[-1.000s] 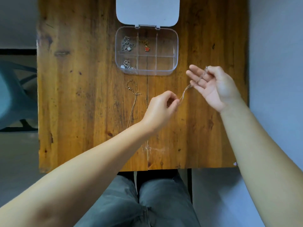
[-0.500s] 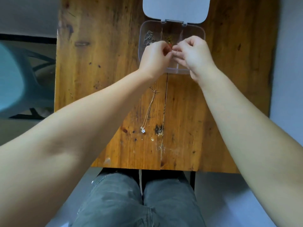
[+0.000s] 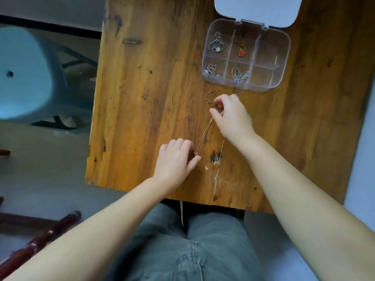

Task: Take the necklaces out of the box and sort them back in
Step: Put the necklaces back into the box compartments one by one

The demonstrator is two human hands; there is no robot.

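Wooden surface (image 3: 154, 82) is carrying the open box (image 3: 281, 55) at its far edge. Both hands are gathering the last gold necklace (image 3: 204, 136) near the middle: right hand (image 3: 231, 116) fingers pinching the clasp end, left hand (image 3: 174, 159) fingers closing on the pendant. Next, probably, bunching it into an empty compartment.

Both hands are down on the desk (image 3: 154, 94), working one gold necklace (image 3: 205, 132): right hand (image 3: 231, 116) pinches its clasp end, left hand (image 3: 176, 159) pinches the pendant end. Beyond the right hand sits the open clear box (image 3: 283, 57), four compartments filled.
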